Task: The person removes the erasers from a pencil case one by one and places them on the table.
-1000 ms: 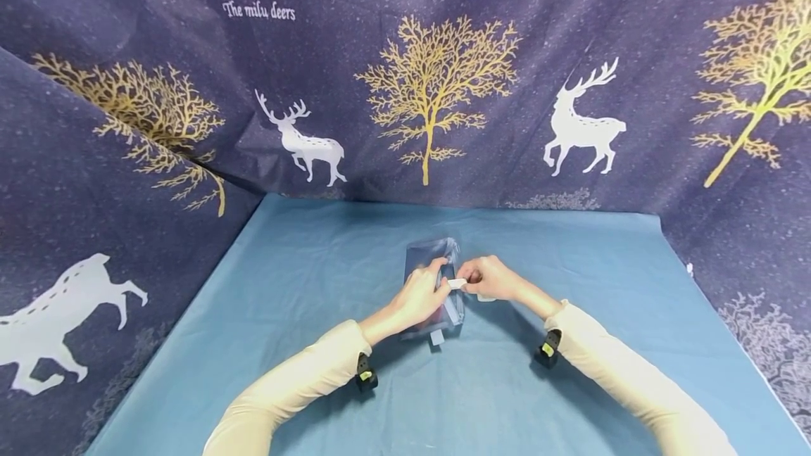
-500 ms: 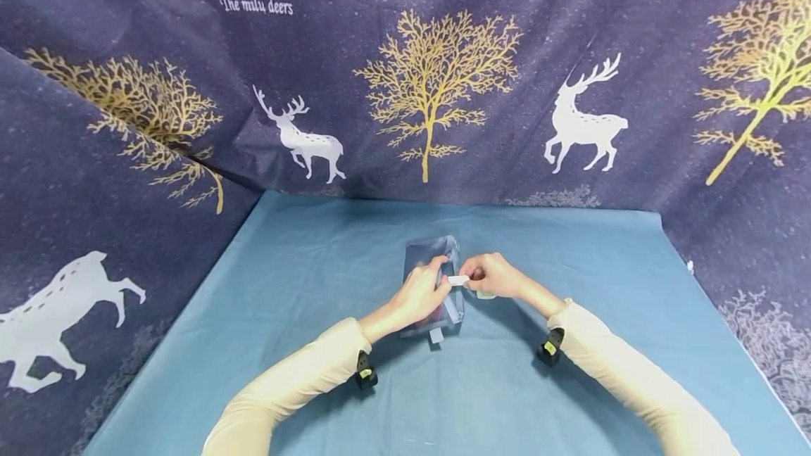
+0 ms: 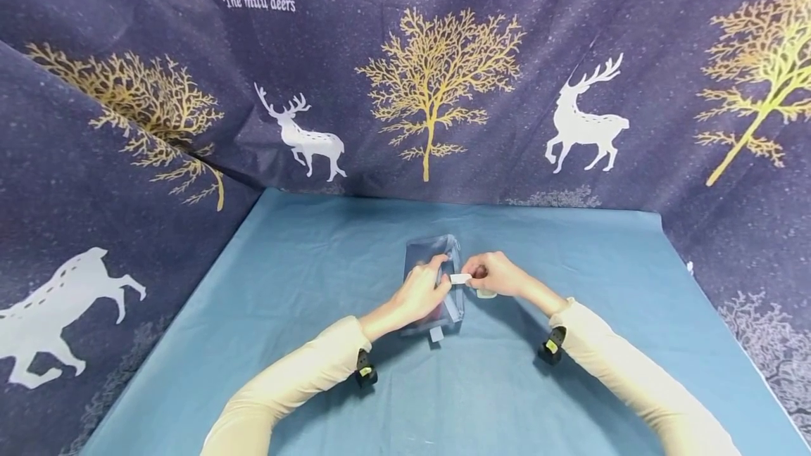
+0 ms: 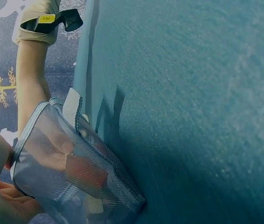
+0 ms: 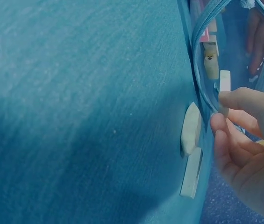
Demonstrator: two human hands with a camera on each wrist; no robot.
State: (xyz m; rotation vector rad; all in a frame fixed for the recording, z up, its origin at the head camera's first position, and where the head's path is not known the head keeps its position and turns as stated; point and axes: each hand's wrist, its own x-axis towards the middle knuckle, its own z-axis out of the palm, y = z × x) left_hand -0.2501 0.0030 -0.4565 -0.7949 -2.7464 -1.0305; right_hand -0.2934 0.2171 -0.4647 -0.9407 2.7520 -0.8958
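Note:
A blue, see-through mesh zip pouch (image 3: pixel 418 252) lies on the table with its mouth spread toward the right. My left hand (image 3: pixel 418 295) grips it at the mouth, thumb and fingers at the rim. My right hand (image 3: pixel 497 274) pinches a small white block (image 5: pixel 224 81) between thumb and fingers at the pouch's opening. Through the mesh pouch (image 4: pixel 52 154) in the left wrist view, a reddish thing (image 4: pixel 87 175) shows. In the right wrist view, a pale piece with a small animal face (image 5: pixel 210 64) lies inside, beside a pink item (image 5: pixel 204 35).
Two loose pale pieces lie on the blue cloth below my right hand: a pointed one (image 5: pixel 191 129) and an oblong one (image 5: pixel 192 172). A light fabric tab (image 3: pixel 436 334) sticks out from the pouch's near end. A dark patterned curtain (image 3: pixel 355 34) hangs behind the table.
My right hand has shifted slightly to the right with the white block. More of a pale piece beneath it shows. My left hand keeps its place on the pouch.

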